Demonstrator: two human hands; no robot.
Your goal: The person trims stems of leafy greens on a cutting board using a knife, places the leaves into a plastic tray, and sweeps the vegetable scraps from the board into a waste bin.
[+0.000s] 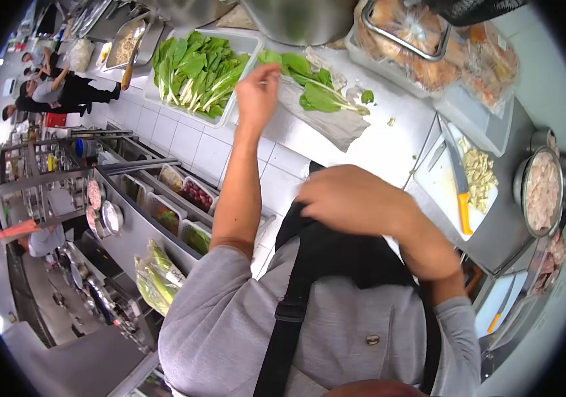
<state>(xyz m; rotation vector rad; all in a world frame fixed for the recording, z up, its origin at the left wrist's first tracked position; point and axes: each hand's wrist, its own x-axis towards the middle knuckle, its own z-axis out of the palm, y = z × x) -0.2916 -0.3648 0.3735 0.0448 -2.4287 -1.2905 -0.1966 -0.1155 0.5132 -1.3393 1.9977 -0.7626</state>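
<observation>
Some greens (322, 98): loose on grey cloth (329, 129), beside the tub (256, 45); handling seems underway, tender stems wanting a light pinch.
Left hand (258, 96): between tub and greens, fingers curled, grip unclear.
Right hand (352, 195): blurred by the apron (362, 255), can't tell its grip.
Counter (385, 145): steel; knife (456, 165) on board (434, 173).
Room: tiled floor (183, 142), people (48, 89) beyond.
</observation>
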